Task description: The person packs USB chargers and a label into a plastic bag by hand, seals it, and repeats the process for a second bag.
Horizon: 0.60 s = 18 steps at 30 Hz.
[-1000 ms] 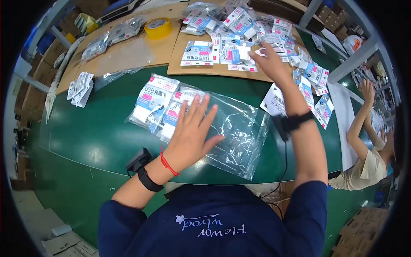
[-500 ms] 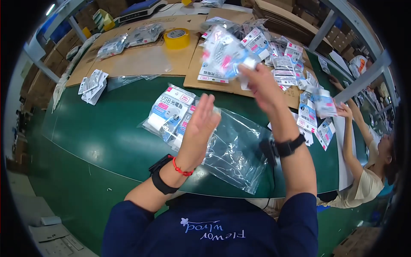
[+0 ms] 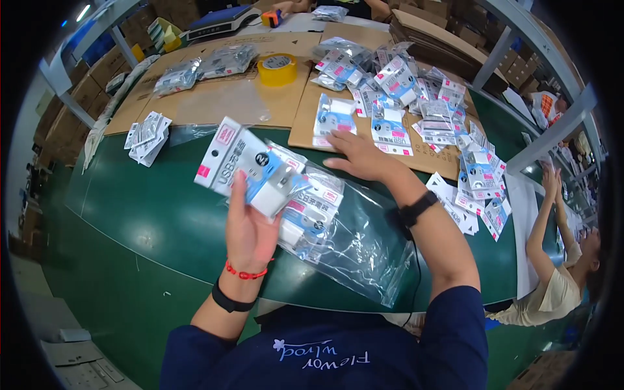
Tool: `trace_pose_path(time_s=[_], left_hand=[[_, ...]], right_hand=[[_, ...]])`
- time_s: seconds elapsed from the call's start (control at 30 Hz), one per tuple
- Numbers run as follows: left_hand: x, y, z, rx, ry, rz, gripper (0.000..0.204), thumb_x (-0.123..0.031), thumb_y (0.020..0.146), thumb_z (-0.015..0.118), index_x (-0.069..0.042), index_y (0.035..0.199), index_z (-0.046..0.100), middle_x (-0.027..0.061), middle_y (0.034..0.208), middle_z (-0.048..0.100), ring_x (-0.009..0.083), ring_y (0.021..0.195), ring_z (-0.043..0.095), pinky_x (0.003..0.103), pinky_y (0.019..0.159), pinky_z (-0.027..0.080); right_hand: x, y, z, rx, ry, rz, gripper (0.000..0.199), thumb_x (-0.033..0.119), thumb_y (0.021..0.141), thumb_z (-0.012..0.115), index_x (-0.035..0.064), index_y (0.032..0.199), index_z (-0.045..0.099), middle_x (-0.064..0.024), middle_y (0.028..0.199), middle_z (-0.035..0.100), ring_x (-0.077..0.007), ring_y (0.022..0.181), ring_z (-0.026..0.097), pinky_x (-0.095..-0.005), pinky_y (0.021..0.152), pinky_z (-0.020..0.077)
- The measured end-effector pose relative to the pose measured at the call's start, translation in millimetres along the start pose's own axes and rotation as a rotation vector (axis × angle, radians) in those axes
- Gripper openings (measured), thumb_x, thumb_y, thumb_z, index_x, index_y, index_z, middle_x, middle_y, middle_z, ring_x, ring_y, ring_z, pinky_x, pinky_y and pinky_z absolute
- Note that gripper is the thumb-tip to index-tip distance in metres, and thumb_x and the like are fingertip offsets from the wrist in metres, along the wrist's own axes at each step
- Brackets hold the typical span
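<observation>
- head view: the left hand point(image 3: 252, 227) held a white-and-blue packet point(image 3: 237, 159), thumb over its front; the other fingers were hidden behind, their pose unclear.
- that packet was over the left end of a clear bag point(image 3: 370, 244) on the green table point(image 3: 156, 221).
- the right hand point(image 3: 361, 156) had its thumb apart from its fingers, which reached the near edge of a flat packet point(image 3: 335, 116) on the far cardboard point(image 3: 305, 133).
</observation>
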State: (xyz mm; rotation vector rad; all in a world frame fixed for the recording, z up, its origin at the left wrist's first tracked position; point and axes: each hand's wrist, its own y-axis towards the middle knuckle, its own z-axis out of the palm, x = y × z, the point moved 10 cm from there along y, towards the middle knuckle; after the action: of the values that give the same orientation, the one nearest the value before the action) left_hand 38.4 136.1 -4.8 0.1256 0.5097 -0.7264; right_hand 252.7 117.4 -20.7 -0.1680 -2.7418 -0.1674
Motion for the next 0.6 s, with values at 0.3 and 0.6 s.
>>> trace_pose_path(time_s=[0.3,0.6], left_hand=[[-17,14,-8,0.034,0.163,0.091,0.037,-0.028,0.099,0.047,-0.004,0.128,0.045,0.0081,0.120,0.057,0.0189,0.108,0.058,0.036,0.092,0.048],[6,14,17,0.039,0.231,0.134,0.037,-0.023,0.098,0.051,-0.001,0.127,0.045,0.0081,0.118,0.057,0.0167,0.105,0.058,0.032,0.092,0.047]], right_hand=[[-31,2,-67,-0.556,0.052,0.239,0.057,0.039,0.087,0.061,-0.0017,0.126,0.052,-0.0247,0.107,0.061,-0.0340,0.105,0.059,-0.0436,0.087,0.0464],[-47,37,-30,-0.440,-0.122,0.562,0.067,0.035,0.080,0.069,-0.0012,0.130,0.042,-0.0244,0.111,0.061,-0.0350,0.105,0.059,-0.0416,0.091,0.0452]])
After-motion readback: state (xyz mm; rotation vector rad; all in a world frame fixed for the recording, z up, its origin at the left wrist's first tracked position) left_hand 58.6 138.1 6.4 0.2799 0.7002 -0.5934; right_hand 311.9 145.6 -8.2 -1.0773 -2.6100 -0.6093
